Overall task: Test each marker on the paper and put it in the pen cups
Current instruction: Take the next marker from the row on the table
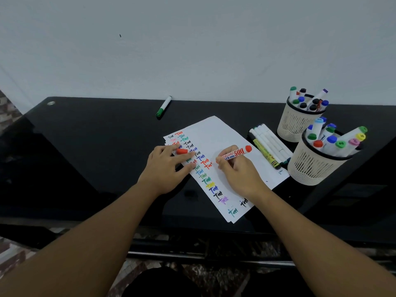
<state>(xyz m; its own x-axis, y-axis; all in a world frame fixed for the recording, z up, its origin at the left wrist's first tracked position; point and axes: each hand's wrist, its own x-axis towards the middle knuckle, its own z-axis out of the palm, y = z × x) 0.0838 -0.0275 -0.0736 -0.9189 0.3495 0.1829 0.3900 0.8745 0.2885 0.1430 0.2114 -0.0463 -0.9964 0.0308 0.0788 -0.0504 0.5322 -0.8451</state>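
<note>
A white paper sheet (220,136) lies on the black desk (96,133), its left side covered in coloured test words. My right hand (237,174) grips an uncapped red whiteboard marker (234,154), with the tip down on the paper beside the red marks. My left hand (169,166) presses on the paper's left edge and pinches the red cap (182,151) between its fingers. Two cream mesh pen cups stand at the right: the far cup (294,123) and the near cup (315,166), both full of markers.
Several white markers (267,144) lie side by side between the paper and the cups. A green-capped marker (164,106) lies alone at the desk's back edge by the pale wall. The desk's front edge runs below my forearms, with patterned floor beneath.
</note>
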